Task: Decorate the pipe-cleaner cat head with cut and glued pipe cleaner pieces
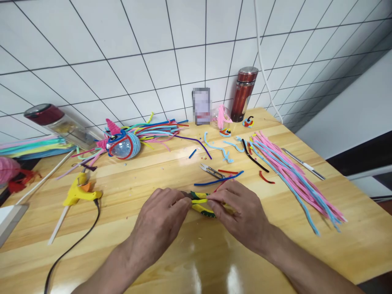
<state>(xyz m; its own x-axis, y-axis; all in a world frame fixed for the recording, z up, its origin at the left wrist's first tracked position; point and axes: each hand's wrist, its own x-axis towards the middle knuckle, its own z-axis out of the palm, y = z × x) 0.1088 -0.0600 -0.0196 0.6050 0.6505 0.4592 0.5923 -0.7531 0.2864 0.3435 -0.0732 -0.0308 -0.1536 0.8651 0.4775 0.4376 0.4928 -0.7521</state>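
Observation:
A short yellow pipe cleaner [199,201] stretches between my two hands. My left hand [162,218] pinches its left end, and my right hand [240,214] pinches the other; the fingertips partly hide both ends. Directly beneath lie pliers [206,212] with yellow and green handles, partly covered by my hands. Just beyond are small thread snips [211,170], a blue pipe cleaner [203,182] and a short red one [227,172]. A black piece [255,156] and a dark red piece [266,177] lie farther right.
At left, a yellow glue gun [80,190] trails a black cord. A pipe-cleaner figure with a clear ball [125,148] sits behind it. Pink and blue pipe cleaners [294,175] spread at right beside a craft knife [303,163]. A phone [201,106] and red flask [244,96] stand by the wall.

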